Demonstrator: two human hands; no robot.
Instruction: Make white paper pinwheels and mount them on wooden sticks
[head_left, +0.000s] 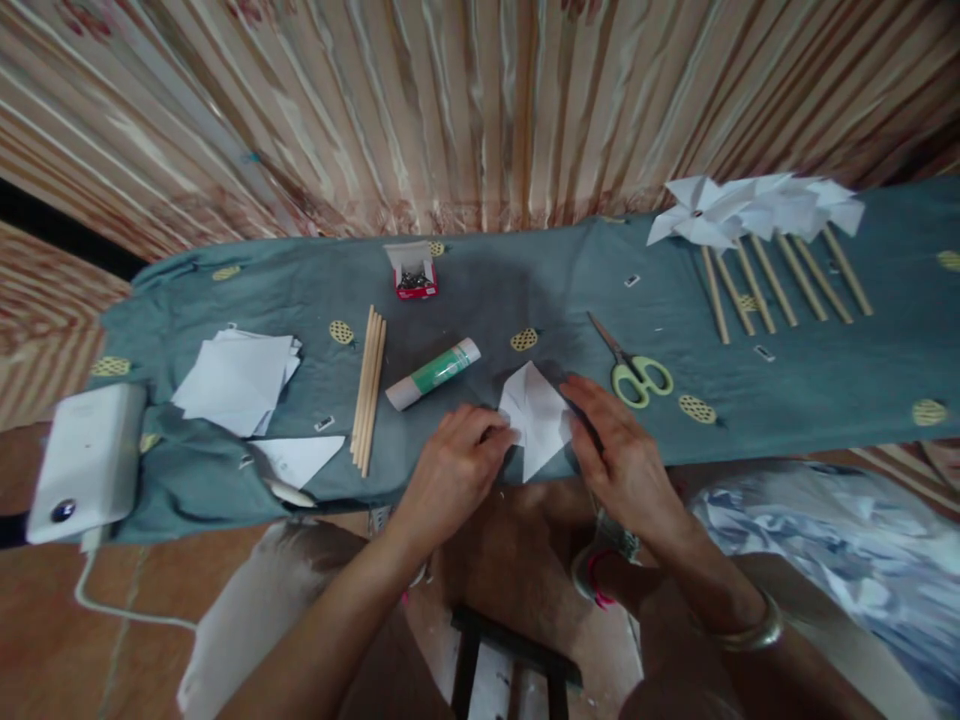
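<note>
A folded white paper piece (538,418) lies near the front edge of the teal cloth-covered board (525,290). My left hand (454,475) pinches the paper's left side with curled fingers. On the paper's right side my right hand (619,450) presses down with its fingers stretched out flat. A glue stick (433,373) with a green label lies just behind my left hand. Green-handled scissors (634,368) lie behind my right hand.
Several wooden sticks (367,390) lie left of the glue. A stack of white paper squares (238,380) sits further left, beside a white device (86,460). A small red box of pins (412,270) stands at the back. Finished paper pinwheels (757,215) on sticks lie far right.
</note>
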